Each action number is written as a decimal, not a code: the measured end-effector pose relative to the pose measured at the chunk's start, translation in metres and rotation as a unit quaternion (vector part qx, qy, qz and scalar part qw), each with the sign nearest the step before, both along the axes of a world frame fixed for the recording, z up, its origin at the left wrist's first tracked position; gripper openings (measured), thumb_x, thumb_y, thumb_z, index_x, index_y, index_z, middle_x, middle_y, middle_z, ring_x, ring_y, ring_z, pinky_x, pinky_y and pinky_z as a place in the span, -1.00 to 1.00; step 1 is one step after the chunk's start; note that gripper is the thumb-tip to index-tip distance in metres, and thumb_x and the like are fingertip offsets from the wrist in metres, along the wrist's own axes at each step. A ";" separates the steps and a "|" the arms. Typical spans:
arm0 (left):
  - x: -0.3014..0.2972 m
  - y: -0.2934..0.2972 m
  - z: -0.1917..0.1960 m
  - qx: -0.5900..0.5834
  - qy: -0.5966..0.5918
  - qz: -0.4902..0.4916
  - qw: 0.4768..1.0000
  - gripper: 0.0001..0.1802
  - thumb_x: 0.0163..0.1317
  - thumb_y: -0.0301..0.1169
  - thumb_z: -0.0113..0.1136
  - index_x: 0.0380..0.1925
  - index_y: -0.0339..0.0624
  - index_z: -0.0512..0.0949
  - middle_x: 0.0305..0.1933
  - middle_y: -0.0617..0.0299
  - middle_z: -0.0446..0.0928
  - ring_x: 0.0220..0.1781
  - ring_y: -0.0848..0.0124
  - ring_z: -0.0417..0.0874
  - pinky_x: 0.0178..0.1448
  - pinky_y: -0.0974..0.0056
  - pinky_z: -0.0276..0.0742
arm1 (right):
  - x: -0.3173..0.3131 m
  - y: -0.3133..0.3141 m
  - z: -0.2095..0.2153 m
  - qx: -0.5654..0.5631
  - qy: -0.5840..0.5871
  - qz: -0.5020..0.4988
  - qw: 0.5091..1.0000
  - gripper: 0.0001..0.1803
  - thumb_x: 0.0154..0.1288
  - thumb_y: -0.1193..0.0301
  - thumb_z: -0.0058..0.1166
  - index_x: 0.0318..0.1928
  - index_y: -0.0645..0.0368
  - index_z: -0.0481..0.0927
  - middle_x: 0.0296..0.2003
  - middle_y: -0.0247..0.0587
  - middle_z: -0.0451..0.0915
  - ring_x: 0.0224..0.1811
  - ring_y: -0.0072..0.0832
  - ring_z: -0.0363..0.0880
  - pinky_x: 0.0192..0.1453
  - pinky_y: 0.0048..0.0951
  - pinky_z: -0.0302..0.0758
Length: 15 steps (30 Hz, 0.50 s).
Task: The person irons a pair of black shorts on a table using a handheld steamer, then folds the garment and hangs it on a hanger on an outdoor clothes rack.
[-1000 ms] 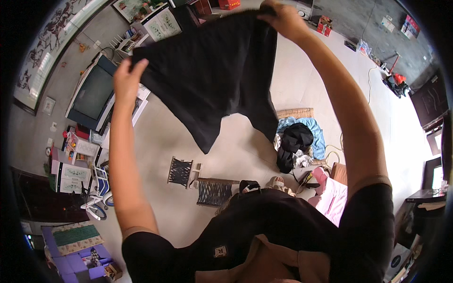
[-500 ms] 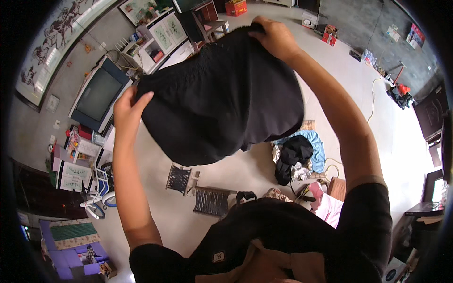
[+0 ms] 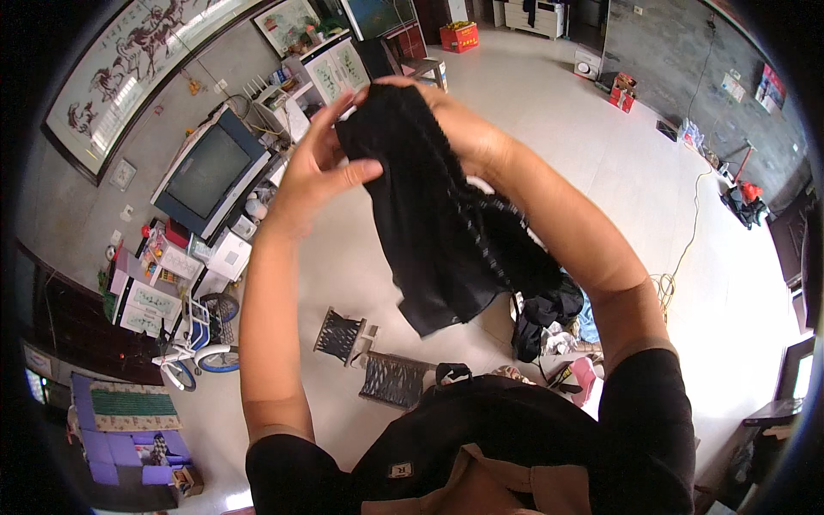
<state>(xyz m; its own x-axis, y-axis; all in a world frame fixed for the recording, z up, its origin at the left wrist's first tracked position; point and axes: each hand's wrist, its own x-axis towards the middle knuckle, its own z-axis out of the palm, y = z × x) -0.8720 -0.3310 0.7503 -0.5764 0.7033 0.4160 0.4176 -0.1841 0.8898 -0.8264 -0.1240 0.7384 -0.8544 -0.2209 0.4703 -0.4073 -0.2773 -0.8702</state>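
A pair of black shorts (image 3: 429, 232), folded over lengthwise, hangs in front of me with a line of pale stitching along its edge. My right hand (image 3: 459, 129) grips it at the top; the fabric covers most of those fingers. At the upper left edge of the cloth, my left hand (image 3: 313, 180) has its thumb and fingers spread apart, the thumb lying over the fabric. Slight blur leaves unclear how firmly it touches.
Below the shorts stand low woven-seat stools (image 3: 395, 380). Dark clothing (image 3: 542, 318) lies in a pile by my right arm. On the left are a child's bicycle (image 3: 202, 343) and a television (image 3: 206, 176); a red box (image 3: 459, 37) sits far back.
The shorts, stretched wide between both hands before, are now folded over and hang narrower. My left hand has moved up and right towards my right hand, which has come lower and left.
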 end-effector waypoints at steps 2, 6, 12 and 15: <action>0.010 -0.004 -0.015 -0.038 -0.027 0.005 0.999 0.02 0.01 -0.46 0.53 0.47 -0.34 0.17 0.42 0.02 0.35 0.47 0.30 0.33 0.56 0.22 0.14 | 0.006 -0.007 -0.016 0.048 0.002 -0.061 0.997 -0.47 0.37 0.57 0.12 0.33 0.25 0.39 0.08 -0.14 0.60 0.10 -0.46 0.59 0.22 -0.40 0.56; 0.055 -0.002 -0.023 -0.108 -0.081 0.083 0.987 -0.37 0.07 -0.45 0.50 0.17 -0.36 0.51 0.07 0.19 0.62 0.11 0.43 0.59 0.30 0.31 0.43 | 0.023 -0.010 -0.057 0.195 0.092 -0.210 0.954 -0.52 0.27 0.51 0.27 0.19 0.29 0.49 0.01 -0.19 0.61 0.05 -0.51 0.57 0.17 -0.39 0.54; 0.071 -0.013 -0.021 -0.121 -0.041 0.159 0.979 -0.59 0.10 -0.50 0.42 -0.03 -0.36 0.61 -0.11 0.18 0.67 -0.07 0.45 0.64 0.12 0.35 0.52 | 0.079 0.005 -0.088 0.106 -0.089 -0.120 0.983 -0.26 0.32 0.08 0.30 0.32 0.28 0.38 0.22 -0.01 0.49 0.22 -0.35 0.47 0.21 -0.34 0.50; 0.063 -0.026 -0.020 0.007 -0.146 0.212 0.966 -0.58 0.10 -0.49 0.41 -0.01 -0.34 0.59 -0.12 0.17 0.67 -0.09 0.42 0.67 0.07 0.32 0.57 | 0.115 0.001 -0.111 0.245 -0.010 -0.178 0.953 -0.01 0.15 0.00 0.44 0.41 0.23 0.24 0.27 0.10 0.43 0.31 -0.16 0.44 0.34 -0.20 0.42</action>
